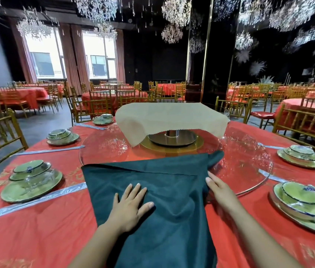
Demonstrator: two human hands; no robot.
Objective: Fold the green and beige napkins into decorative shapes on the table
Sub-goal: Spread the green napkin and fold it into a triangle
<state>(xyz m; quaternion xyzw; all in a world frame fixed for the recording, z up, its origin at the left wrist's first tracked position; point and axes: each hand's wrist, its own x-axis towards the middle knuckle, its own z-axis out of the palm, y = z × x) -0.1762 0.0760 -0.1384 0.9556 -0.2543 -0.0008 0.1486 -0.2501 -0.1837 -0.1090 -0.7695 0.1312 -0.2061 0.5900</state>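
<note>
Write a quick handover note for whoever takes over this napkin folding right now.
Left hand: flat, pressing the green napkin.
Right hand: fingers on its right edge; thumb hidden, grip unclear.
The green napkin lies spread on the red table, its far end over the rim of the glass turntable, one flap folded over.
Beige napkin hangs draped over the turntable's centre, unfolded.
Done: little more than a first fold.
Left: shape both napkins.

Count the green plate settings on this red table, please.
5 plate settings: back left, middle left, near left, far right, near right. Others may hide behind the beige napkin.
</note>
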